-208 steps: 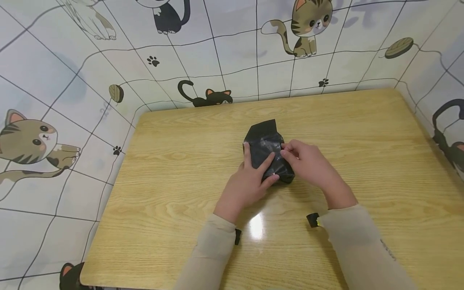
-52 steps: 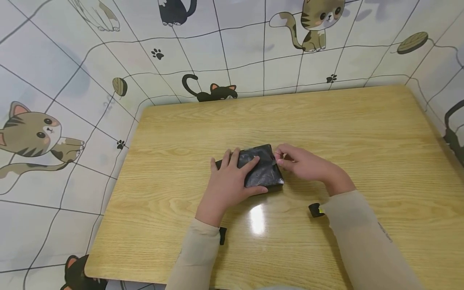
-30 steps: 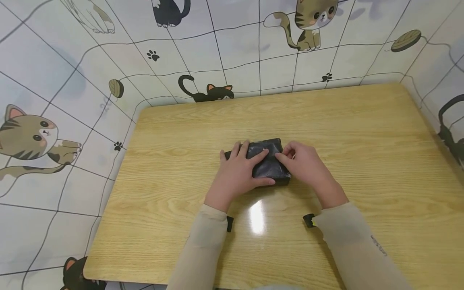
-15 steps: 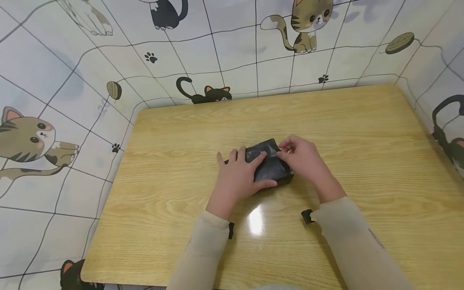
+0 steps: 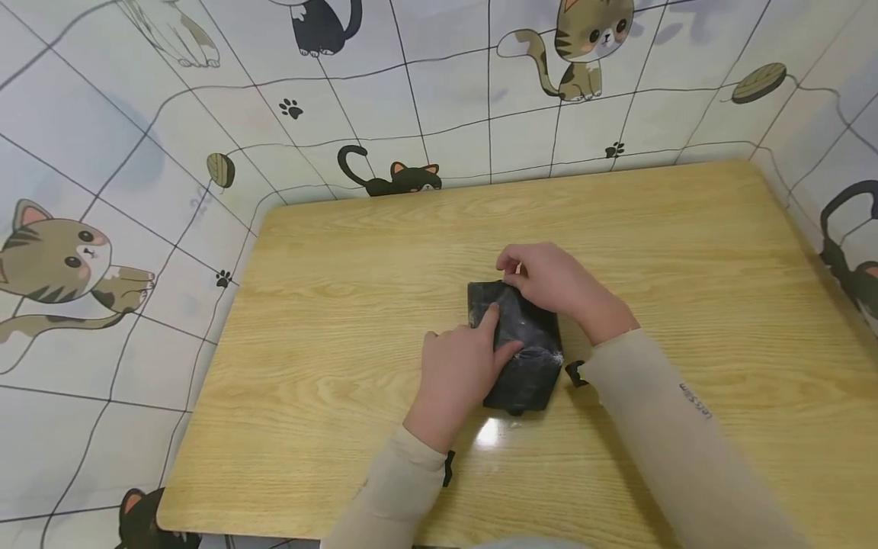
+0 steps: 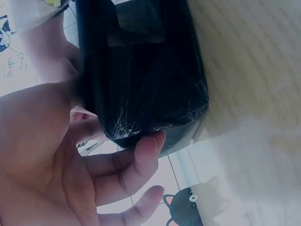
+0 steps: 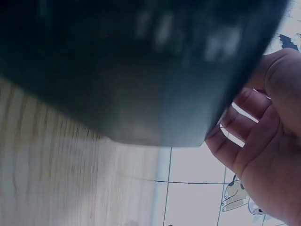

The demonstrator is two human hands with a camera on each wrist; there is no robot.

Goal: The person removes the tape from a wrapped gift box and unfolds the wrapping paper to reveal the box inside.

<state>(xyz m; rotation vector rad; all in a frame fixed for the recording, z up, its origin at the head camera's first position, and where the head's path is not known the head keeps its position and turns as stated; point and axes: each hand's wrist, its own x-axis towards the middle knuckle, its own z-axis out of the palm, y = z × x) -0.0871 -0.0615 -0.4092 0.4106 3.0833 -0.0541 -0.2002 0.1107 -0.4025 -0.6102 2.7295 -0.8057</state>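
A black plastic-wrapped package [image 5: 521, 381], shaped like a small box, lies on the table with its long side running toward the person. The left hand [image 5: 456, 374] holds its left side, thumb and index finger pressed on the wrinkled top. Curled left fingers [image 6: 124, 176] reach the package's lower corner in the left wrist view. At the far edge, the right hand [image 5: 552, 282] pinches with thumb and index finger close together; what lies between those tips is hidden. The right wrist view shows the package's blurred side [image 7: 141, 84], with the right fingers [image 7: 225, 141] along its edge.
The wooden table [image 5: 329, 305] extends around the package, with a bright reflection near its front. Cat-patterned tiled walls [image 5: 453, 99] enclose it at the back and sides. A small black device [image 5: 576, 374] sits at the right sleeve cuff.
The package has turned from lying crosswise to pointing toward the person. The left hand has shifted from spread across its top to its left side; the right hand has moved from right edge to far edge.
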